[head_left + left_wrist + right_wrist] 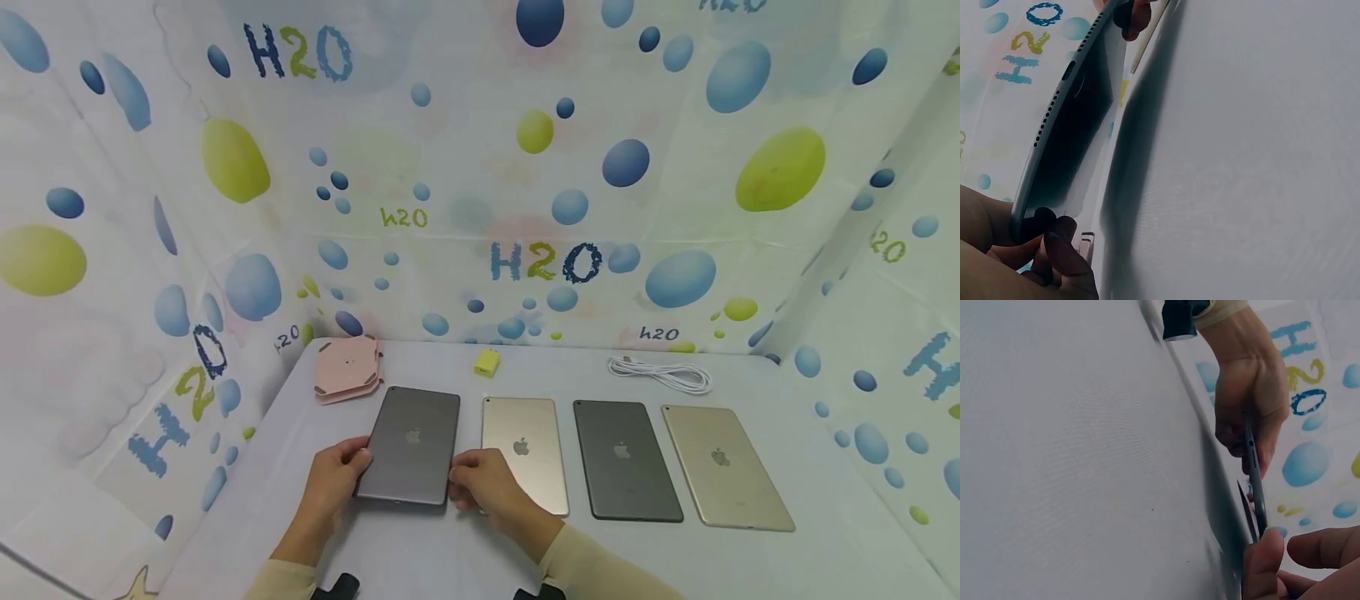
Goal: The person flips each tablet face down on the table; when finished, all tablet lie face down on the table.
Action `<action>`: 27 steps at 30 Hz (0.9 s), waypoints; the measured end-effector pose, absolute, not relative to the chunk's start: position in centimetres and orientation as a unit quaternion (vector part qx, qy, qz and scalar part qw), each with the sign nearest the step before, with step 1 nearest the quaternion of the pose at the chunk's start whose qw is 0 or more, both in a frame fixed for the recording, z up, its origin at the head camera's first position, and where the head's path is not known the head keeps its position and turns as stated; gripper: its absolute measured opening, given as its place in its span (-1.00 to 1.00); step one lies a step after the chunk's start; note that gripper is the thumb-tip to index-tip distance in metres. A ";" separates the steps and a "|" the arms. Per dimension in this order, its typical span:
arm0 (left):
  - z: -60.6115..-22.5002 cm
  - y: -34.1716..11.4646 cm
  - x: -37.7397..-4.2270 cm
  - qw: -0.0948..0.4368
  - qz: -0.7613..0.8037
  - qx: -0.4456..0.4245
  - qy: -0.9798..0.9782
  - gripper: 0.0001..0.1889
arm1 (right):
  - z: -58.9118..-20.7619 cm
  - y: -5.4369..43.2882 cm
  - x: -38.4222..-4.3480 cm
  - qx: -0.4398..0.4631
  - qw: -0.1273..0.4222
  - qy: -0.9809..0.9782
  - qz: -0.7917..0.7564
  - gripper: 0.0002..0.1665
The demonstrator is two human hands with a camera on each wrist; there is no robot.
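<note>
A dark grey tablet (411,446) with an apple logo on its back is held just above the white table, its glossy screen side (1079,131) facing down. My left hand (330,483) grips its left edge, thumb on the back and fingers curled beneath. At the opposite edge is my right hand (487,487); its curled fingers (1264,559) touch the rim and underside, while the thumb is partly out of sight. Close beside the right hand lies a gold tablet (522,450), back up. Another dark grey tablet (628,462) and a second gold tablet (726,467) follow to the right.
Behind the held tablet is a pink folded object with dark corners (347,367). A yellow charger plug (487,362) and a coiled white cable (663,375) lie along the table's back. Printed curtains (465,167) enclose the white table (420,558) at the back and sides.
</note>
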State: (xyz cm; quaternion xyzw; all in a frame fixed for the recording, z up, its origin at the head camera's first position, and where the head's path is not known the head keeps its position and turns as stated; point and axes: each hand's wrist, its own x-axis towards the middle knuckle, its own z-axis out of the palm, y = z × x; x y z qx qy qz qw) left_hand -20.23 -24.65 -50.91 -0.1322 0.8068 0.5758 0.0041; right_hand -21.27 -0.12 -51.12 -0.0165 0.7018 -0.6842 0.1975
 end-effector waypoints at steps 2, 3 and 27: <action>-51.0 -24.6 -20.2 0.001 0.561 -0.130 0.818 -0.59 | -51.1 0.0 -21.3 -0.016 0.197 0.704 -0.682 -0.70; -51.0 -24.6 -20.1 0.001 0.553 -0.129 0.823 -0.59 | -51.0 0.0 -21.4 -0.017 0.195 0.706 -0.681 -0.70; -51.2 -24.6 -20.2 -0.001 0.437 -0.105 0.894 -0.66 | -50.7 0.3 -21.1 -0.038 0.177 0.751 -0.635 -0.61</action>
